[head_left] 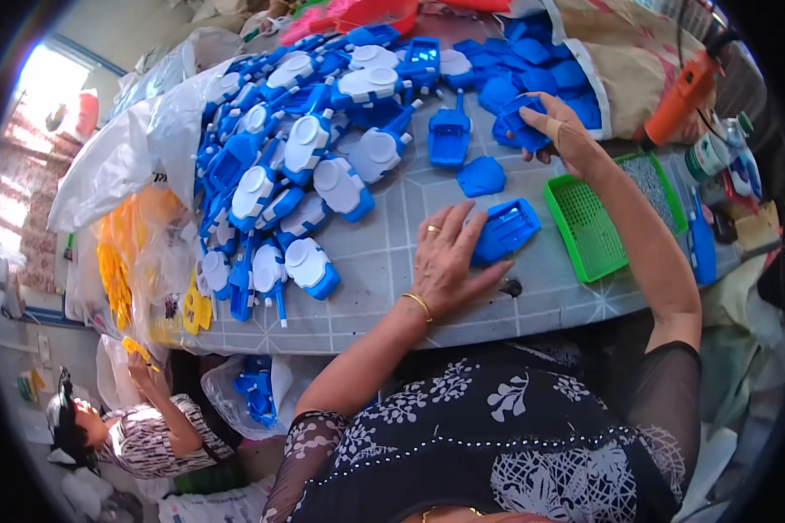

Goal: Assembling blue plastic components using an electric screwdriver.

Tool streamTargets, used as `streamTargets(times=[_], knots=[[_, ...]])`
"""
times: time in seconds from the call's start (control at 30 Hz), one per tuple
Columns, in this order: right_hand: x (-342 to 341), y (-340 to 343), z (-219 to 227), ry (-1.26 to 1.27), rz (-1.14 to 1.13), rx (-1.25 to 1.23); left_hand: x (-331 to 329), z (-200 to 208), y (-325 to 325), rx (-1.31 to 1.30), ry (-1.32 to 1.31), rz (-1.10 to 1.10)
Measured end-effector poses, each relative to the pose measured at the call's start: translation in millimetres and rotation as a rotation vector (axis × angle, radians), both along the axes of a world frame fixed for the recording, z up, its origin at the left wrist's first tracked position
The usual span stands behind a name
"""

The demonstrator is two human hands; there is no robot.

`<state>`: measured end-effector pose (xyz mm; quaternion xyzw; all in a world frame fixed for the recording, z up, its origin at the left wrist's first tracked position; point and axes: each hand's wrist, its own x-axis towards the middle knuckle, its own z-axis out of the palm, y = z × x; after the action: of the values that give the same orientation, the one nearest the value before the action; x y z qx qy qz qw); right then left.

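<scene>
My right hand (pixel 569 135) is closed on a blue plastic housing (pixel 522 120), raised beside the pile of flat blue plastic pieces (pixel 532 54). My left hand (pixel 449 257) lies with its fingers stretched out against a hollow blue plastic housing (pixel 508 230) on the table, its thumb apart in front. Beyond that hand rests a flat blue cover (pixel 481 177), and behind it a blue housing with a stem (pixel 449 131). A large heap of blue-and-white plastic assemblies (pixel 308 144) spreads to the left, with round white caps and small white tips.
Right of my hands sits a green basket (pixel 584 231) with small metal pieces. An orange power tool (pixel 685 96) hangs at the far right, near a jar (pixel 706 157). Yellow parts in plastic (pixel 139 235) lie left. Another person (pixel 161 431) sits lower left, holding a yellow piece.
</scene>
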<state>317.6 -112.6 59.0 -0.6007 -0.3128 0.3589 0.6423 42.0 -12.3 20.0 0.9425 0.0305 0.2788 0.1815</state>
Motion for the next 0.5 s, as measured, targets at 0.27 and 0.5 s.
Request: streamTargets(times=[0.27, 0.5], knots=[[-116, -14, 21, -0.791, 0.224, -0.004, -6, 14, 2, -0.752, -0.276, 0.038], [-139, -55, 42, -0.165, 0.545, -0.187, -43, 17, -15, -0.717, -0.298, 0.104]])
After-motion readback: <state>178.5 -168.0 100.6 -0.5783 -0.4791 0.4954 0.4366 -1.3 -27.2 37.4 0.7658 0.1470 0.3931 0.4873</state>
